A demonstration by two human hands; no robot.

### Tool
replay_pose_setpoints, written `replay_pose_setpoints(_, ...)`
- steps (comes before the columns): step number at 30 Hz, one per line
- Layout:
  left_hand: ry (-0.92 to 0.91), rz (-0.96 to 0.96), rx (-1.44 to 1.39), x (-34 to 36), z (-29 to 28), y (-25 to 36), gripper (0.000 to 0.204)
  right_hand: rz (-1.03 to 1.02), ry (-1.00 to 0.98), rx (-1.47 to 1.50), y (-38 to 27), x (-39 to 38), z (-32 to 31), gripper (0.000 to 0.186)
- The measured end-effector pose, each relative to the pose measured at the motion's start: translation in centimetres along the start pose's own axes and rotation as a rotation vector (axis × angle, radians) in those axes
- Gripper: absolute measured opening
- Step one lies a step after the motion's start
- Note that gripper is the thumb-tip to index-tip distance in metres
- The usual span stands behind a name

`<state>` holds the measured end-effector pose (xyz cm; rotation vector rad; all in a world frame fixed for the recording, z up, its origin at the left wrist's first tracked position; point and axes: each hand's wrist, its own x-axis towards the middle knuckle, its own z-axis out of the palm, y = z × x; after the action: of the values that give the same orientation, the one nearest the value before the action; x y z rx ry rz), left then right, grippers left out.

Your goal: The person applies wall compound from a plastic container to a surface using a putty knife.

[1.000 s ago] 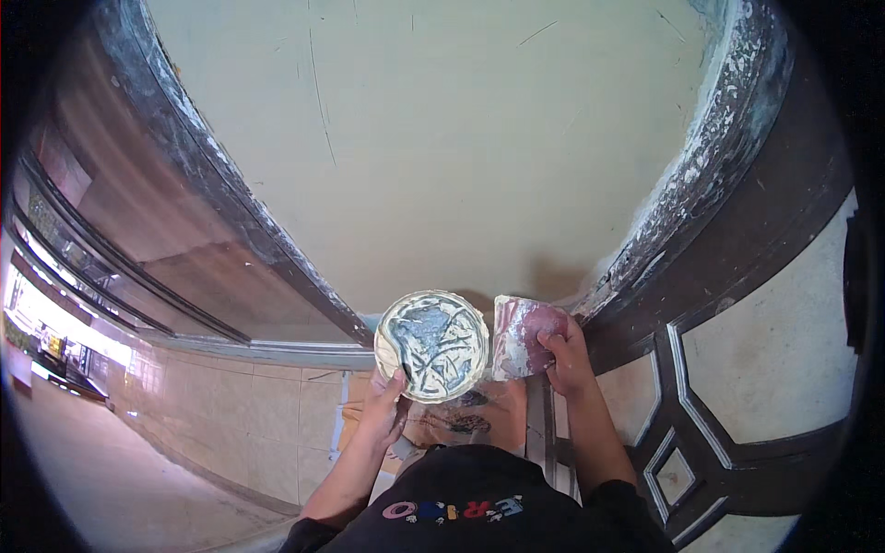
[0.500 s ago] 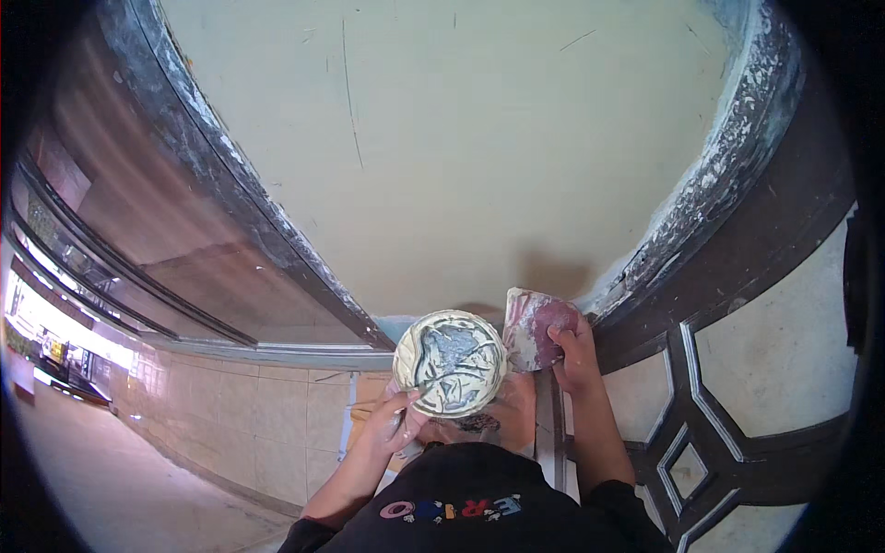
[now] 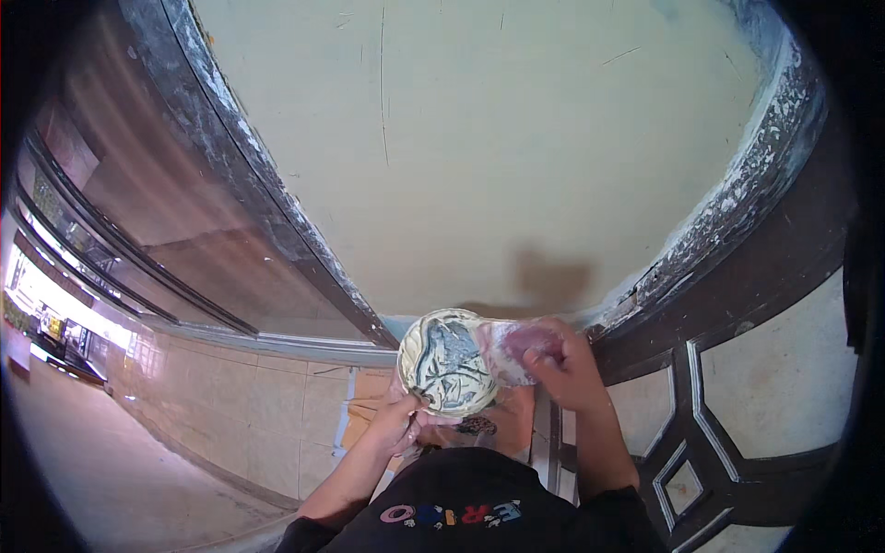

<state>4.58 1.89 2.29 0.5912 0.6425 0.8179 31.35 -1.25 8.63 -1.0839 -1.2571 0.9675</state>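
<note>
My left hand (image 3: 398, 424) grips the lower left rim of a round, shallow container (image 3: 452, 359), its thumb over the edge. Streaks of cream-coloured paste coat the container's inside, and greyish patches show between them. In my right hand (image 3: 570, 376) is a flat, reddish-pink putty spreader (image 3: 507, 348) smeared with whitish paste. The spreader's left edge overlaps the container's right rim; whether it presses on the paste cannot be made out. Beyond both hands rises a pale cream-green wall panel (image 3: 498, 184) with a few thin dark scratches.
Dark frames smeared with white border the panel: one left (image 3: 277, 184), one right (image 3: 728, 189). A dark lattice with pale panes (image 3: 774, 369) stands at right. Orange-brown sheeting (image 3: 516, 424) lies below the container. Tiles (image 3: 267, 405) run along the left.
My right hand has moved left, bringing the spreader from beside the container to over its right rim. My left hand still holds the container. The view has shifted slightly.
</note>
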Motion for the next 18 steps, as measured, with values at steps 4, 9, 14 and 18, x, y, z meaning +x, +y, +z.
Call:
replay_pose_setpoints(4,0.079,0.006,0.256,0.1,1.5,1.7,0.078,-0.009,-0.232,-0.477,-2.1,0.6,1.2,0.035)
replay_pose_setpoints(9,0.063,0.164,0.354,1.0,1.3,1.1,0.062,-0.286,-0.178,-0.681,-1.8,1.1,2.4,0.035)
replay_pose_setpoints(14,-0.035,0.247,0.515,1.3,1.7,1.3,0.059,-0.333,-0.189,-0.759,-1.7,1.5,2.8,0.031)
replay_pose_setpoints(18,-0.057,0.237,0.593,1.2,1.8,1.7,0.056,-0.319,-0.206,-0.807,-1.5,1.5,3.3,0.035)
